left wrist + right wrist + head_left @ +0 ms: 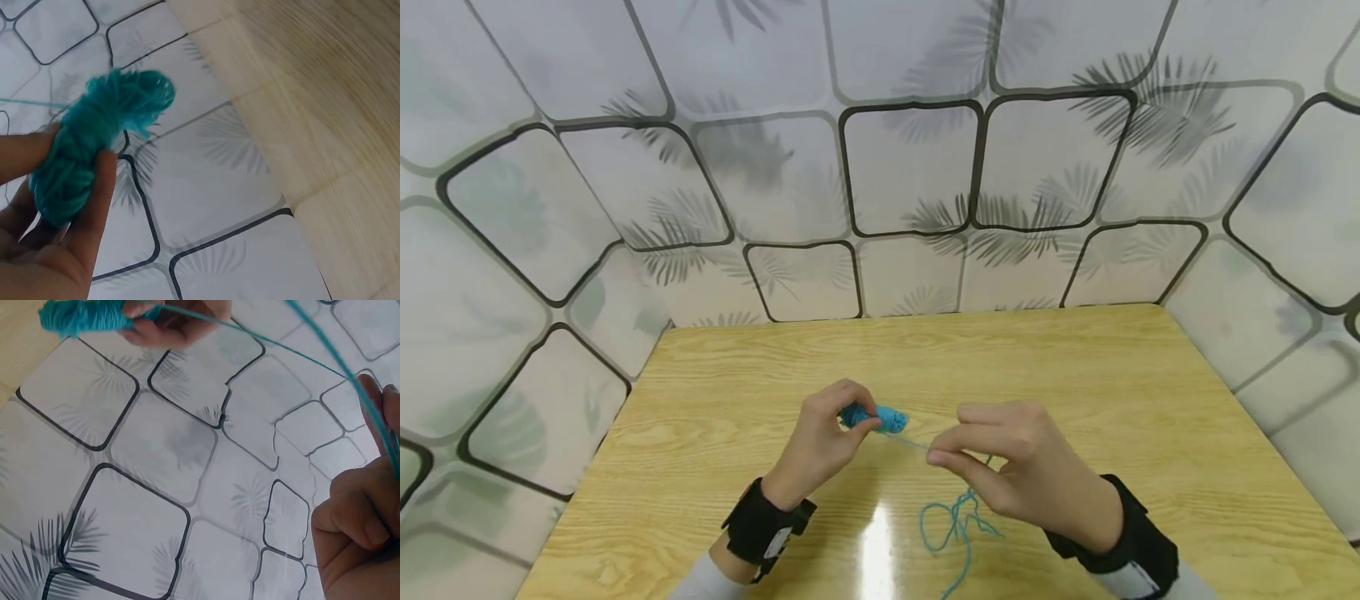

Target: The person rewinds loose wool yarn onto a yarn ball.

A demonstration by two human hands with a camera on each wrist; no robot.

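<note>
A small wound bundle of blue yarn (892, 418) is gripped by my left hand (823, 442), its looped end sticking out past the fingertips. In the left wrist view, thumb and fingers lie on either side of the yarn bundle (81, 137). A thin strand (906, 441) runs from the bundle across to my right hand (1018, 454), which pinches it between thumb and fingertips. The right wrist view has this strand (281, 347) stretched straight between both hands. Below the right hand, a loose tail of yarn (957, 521) hangs in tangled loops over the table.
A light wood-grain table (760, 358) spreads under both hands. Behind it and at its sides rise pale patterned walls (910, 167) with dark rounded outlines and leaf prints. Each wrist wears a black strap (1116, 533), and a bright reflection shines on the tabletop between the arms.
</note>
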